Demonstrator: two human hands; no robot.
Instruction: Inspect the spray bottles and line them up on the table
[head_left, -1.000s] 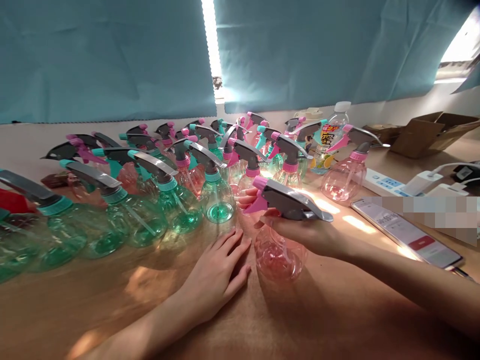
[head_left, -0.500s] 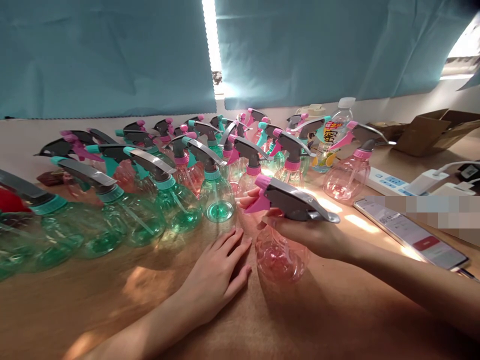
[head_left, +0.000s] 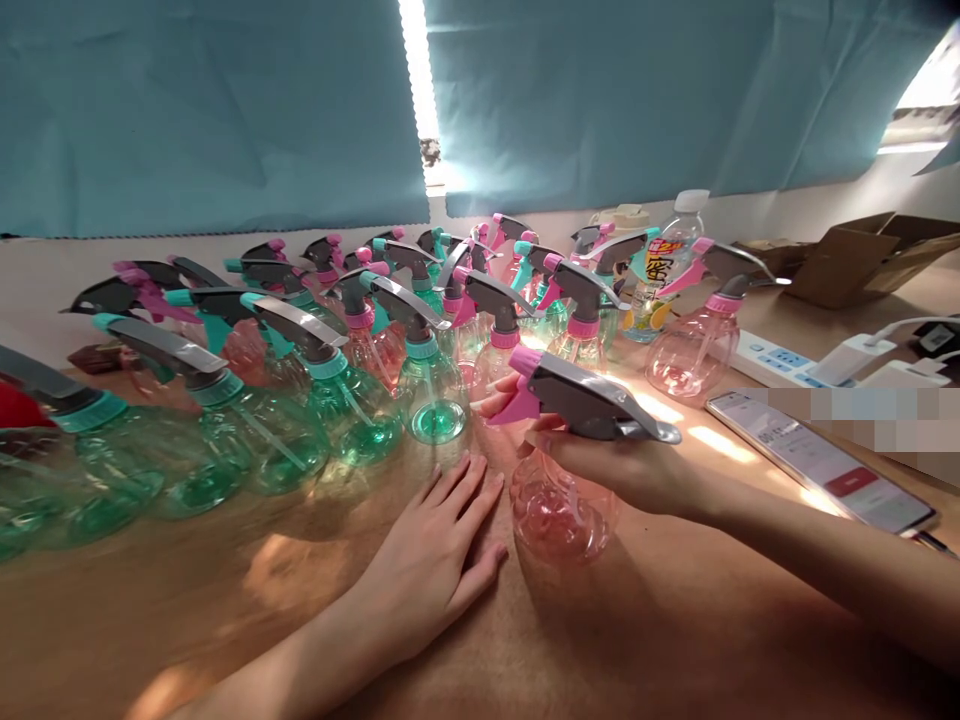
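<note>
My right hand point(head_left: 622, 465) is wrapped round the neck of a pink spray bottle point(head_left: 559, 515) with a grey and pink trigger head. Some of its fingers reach forward near the pink trigger. The bottle stands close to upright; whether its base touches the table is hard to make out. Palm down on the brown table point(head_left: 322, 620), my left hand point(head_left: 442, 540) lies with fingers spread and holds nothing, just left of that bottle. Ahead of its fingertips stands a green spray bottle point(head_left: 433, 400) with a teal collar.
Several green and pink spray bottles crowd the table from left to centre, among them another green one point(head_left: 352, 420). To the right are a pink spray bottle point(head_left: 694, 345), a labelled drink bottle point(head_left: 664, 270), a phone point(head_left: 817, 455), a power strip point(head_left: 776, 360) and a cardboard box point(head_left: 862, 260).
Almost nothing differs. The view has shifted very slightly, and both hands stay in place, the right one still round the pink spray bottle.
</note>
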